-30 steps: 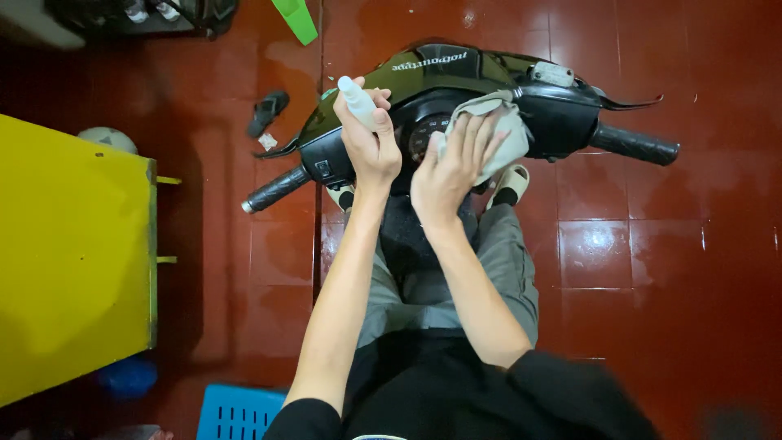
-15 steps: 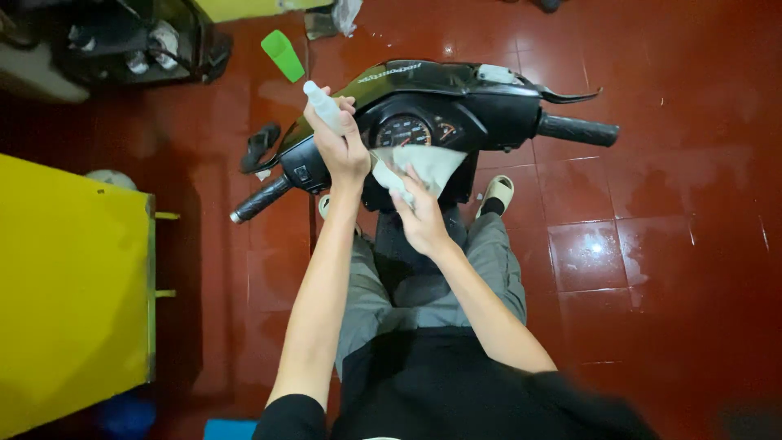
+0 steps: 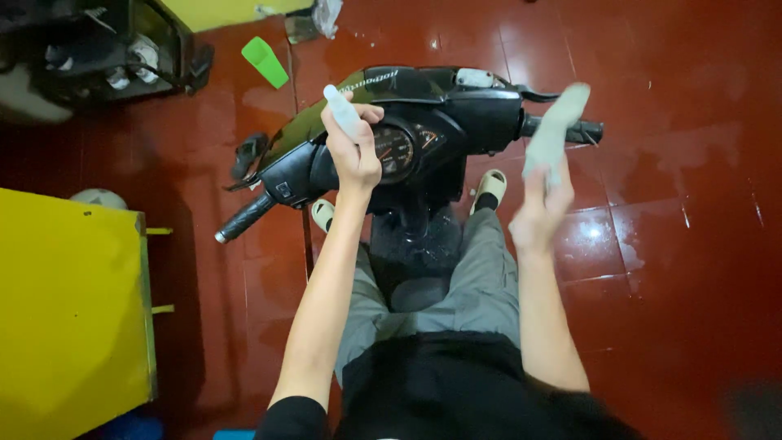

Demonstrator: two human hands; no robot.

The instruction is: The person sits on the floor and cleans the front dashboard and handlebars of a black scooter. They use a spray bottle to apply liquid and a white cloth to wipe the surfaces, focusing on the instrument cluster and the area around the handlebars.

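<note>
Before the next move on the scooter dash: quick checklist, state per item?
1. Left hand shut on the spray bottle: ok.
2. Bottle over the speedometer: ok.
3. Nozzle direction: cannot tell.
4. Right hand shut on the cloth: ok.
5. Cloth on the dash: not ok, it is raised off to the right, near the right handlebar grip.
6. Cloth wet or dry: cannot tell, blurred.

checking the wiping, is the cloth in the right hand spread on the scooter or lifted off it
Lifted off. The right hand holds the pale cloth up in the air, hanging bunched, right of the dash, not flat on it.
</note>
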